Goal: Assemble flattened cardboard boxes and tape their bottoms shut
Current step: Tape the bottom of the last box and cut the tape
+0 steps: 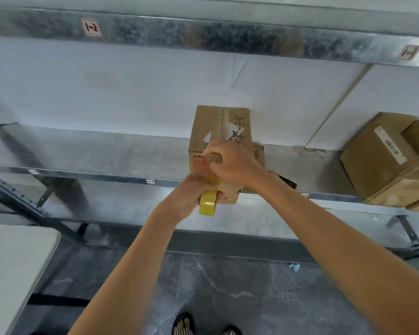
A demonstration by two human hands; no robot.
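left hand (188,195): fingers curled round yellow tape roll (207,203), held at the carton's front | right hand (230,163): fingers curled, gripping cardboard box (215,131) at near top edge | cardboard box: on metal shelf (107,158)

Soft, even light fills the scene, leaving a pale sheen on the metal shelf (107,153). Wide-angle distortion bows its edges; the cardboard box (382,160) at right blurs.

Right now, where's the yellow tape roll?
Head view, centre: the yellow tape roll is held in the left hand against the near face of the small cardboard box on the metal shelf, just below the right hand.
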